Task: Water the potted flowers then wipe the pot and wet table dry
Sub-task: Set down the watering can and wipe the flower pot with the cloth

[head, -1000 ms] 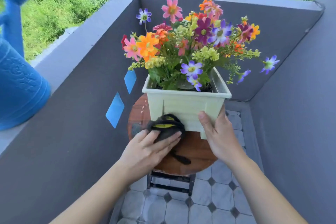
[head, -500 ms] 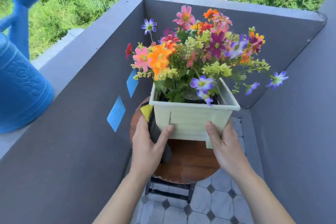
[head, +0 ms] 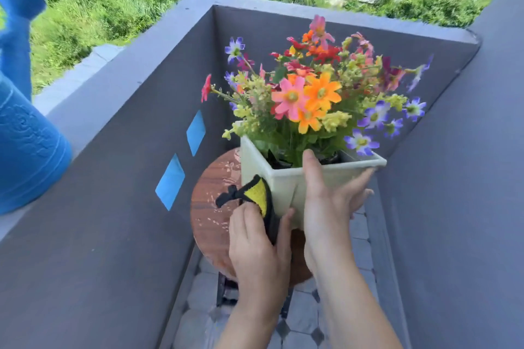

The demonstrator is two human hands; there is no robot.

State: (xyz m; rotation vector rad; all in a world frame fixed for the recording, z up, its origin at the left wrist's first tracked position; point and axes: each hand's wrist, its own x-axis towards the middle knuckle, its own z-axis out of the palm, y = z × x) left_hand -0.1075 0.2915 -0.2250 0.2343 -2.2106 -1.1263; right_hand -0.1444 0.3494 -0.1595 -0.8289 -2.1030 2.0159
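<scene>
A square pale-green pot (head: 286,193) full of colourful flowers (head: 317,93) stands on a small round wooden table (head: 209,207), turned so that a corner faces me. My left hand (head: 256,246) presses a black and yellow cloth (head: 256,195) against the pot's left side. My right hand (head: 330,207) grips the pot's near right wall, thumb over the rim and fingers along the side. Water drops glisten on the tabletop to the left of the pot.
A blue watering can (head: 25,136) stands on the grey balcony ledge at far left. Grey walls (head: 119,178) close in the narrow corner on three sides; blue tape patches (head: 170,181) mark the left wall. Tiled floor (head: 297,317) lies below the table.
The pot has been turned so a corner now faces me. My right hand shifted up to the rim. My left hand with the cloth went from the table to the pot's left side.
</scene>
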